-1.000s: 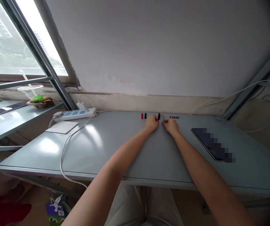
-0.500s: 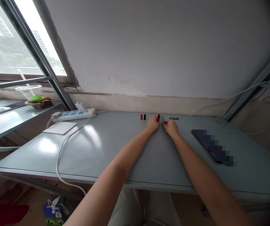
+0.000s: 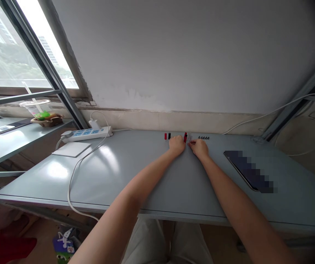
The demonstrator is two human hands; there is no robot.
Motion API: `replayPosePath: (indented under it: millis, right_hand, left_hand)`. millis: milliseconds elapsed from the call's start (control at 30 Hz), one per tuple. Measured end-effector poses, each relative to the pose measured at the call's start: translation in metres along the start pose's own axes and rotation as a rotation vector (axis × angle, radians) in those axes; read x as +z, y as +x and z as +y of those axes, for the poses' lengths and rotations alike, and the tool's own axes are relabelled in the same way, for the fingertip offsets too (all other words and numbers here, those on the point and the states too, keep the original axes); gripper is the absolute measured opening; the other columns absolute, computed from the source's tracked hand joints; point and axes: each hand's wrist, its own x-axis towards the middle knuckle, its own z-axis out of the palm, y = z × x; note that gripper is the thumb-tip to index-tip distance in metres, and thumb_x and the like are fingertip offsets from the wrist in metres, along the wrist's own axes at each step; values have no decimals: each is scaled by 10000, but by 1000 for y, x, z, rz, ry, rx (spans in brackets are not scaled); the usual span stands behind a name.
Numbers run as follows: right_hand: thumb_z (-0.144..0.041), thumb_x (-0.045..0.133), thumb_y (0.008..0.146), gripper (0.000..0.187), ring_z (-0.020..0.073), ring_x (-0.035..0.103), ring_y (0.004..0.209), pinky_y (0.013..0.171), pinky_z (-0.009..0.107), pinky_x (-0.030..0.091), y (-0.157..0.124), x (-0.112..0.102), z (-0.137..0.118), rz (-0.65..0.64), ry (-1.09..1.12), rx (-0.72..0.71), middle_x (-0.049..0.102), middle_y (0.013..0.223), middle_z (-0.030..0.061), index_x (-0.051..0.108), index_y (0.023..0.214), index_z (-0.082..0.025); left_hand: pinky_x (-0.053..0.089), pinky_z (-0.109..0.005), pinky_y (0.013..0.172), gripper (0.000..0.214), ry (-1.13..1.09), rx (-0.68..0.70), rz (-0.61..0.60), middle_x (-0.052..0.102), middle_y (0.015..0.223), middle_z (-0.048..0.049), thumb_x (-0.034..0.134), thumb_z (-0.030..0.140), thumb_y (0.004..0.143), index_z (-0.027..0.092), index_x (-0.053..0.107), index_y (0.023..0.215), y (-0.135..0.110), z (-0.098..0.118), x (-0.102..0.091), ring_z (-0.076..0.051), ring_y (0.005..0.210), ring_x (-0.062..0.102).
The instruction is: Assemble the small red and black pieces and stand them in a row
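Observation:
Both my hands rest near the far edge of a grey table, fingertips turned toward each other. My left hand lies just in front of a small red and black piece. To its left stand a small red cylinder and a black one. My right hand is nearest a small clear piece, with a row of several dark screws beyond it. Anything pinched between my fingertips is too small to make out.
A white power strip with a plugged-in charger sits at the back left, its white cable looping over the table. A white square pad lies beside it. A dark tablet lies at the right. A shelf holding a plastic cup stands left.
The view has shifted slightly. Both hands stay close to the same spot by the small pieces, with no clear lift or release.

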Motion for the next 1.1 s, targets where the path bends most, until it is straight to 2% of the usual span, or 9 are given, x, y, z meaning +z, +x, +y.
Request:
replayPosePath:
  millis: [167,267,367,467,533,633,833,933,1100]
  right_hand:
    - [-352,560,760,265,208,610,867,710,282,439,-1,0,-1,-3,8,3,679,905,91,691,940,-208]
    - [-354,563,758,261,203,607,865,704,275,439,0,0,-1,1,12,14,677,912,85,689,935,-209]
    - [-357,564,754,256,201,607,849,691,273,438,1,1,0,5,6,14,676,897,75,685,931,-215]
    - [-361,563,753,256,202,607,838,684,274,435,3,3,2,8,-8,17,675,891,73,679,929,-216]
    - [-361,561,753,259,203,607,846,689,274,432,3,3,2,7,-12,13,674,898,76,677,930,-212]
    - [-365,560,754,265,206,606,861,693,275,432,3,2,2,5,-5,0,673,903,81,675,932,-206]
    - [-358,563,756,262,200,608,848,685,270,433,2,2,2,11,-7,2,672,893,84,676,928,-195]
    - [-363,563,758,266,198,608,850,684,267,434,3,2,2,13,-7,-7,673,894,82,676,933,-198]
    - [-376,557,764,287,205,605,871,703,274,435,4,3,2,-1,-13,-11,670,900,87,670,953,-192]
  left_hand:
    - [440,-335,755,383,107,61,-47,630,939,-149,376,202,826,96,421,1192,-21,-12,-17,-237,916,586]
    - [437,-333,750,595,124,9,-91,611,1000,-161,377,193,824,94,161,1370,-26,-22,-24,-240,938,580]
    - [428,-327,765,700,125,-52,-112,603,1021,-174,372,182,824,89,-15,1400,-26,-31,-29,-235,953,574]
    - [423,-319,777,727,107,-84,-131,599,1042,-174,379,176,822,94,-55,1400,-25,-37,-32,-232,955,571]
    - [423,-314,783,713,93,-95,-133,594,1060,-171,381,183,825,108,-27,1404,-24,-38,-33,-232,960,569]
    - [427,-321,780,598,83,-97,-123,594,1057,-172,375,193,833,123,154,1384,-23,-39,-34,-248,969,569]
    - [435,-350,780,348,65,-91,-111,594,1031,-175,391,255,852,127,445,1172,-15,-38,-28,-264,985,562]
    - [437,-335,785,267,77,-45,-140,593,1048,-154,396,223,851,149,517,1077,-11,-34,-24,-246,985,562]
    - [429,-320,820,269,145,48,-188,596,1070,-143,397,131,832,156,573,1034,-4,-23,-23,-226,1004,557]
